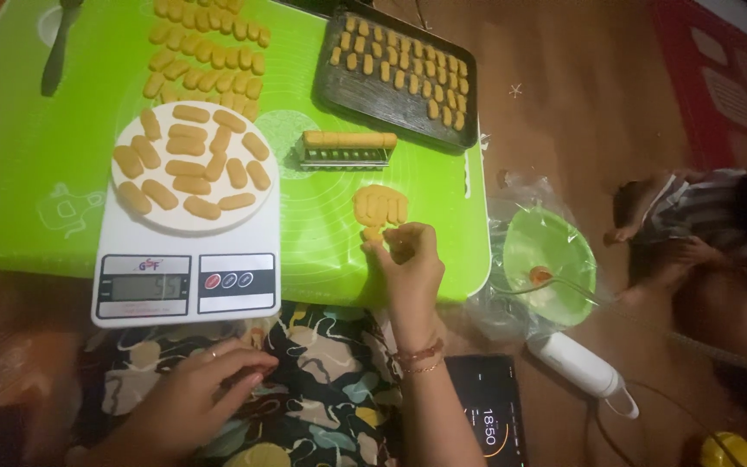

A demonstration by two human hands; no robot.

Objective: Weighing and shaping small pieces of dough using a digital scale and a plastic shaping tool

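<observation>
Right hand (408, 259) is pinching a dough piece (373, 233) right of the scale (186, 259) | left hand (209, 380) is resting loosely curled, empty, on the lap below it.

Dough pieces (188, 164) on scale (185, 259)

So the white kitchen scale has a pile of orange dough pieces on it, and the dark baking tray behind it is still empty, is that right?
Not quite. The dark baking tray is not empty: the head view shows it filled with rows of small orange dough pieces. The rest holds: the white kitchen scale carries a pile of the same orange pieces on its round platform.
</observation>
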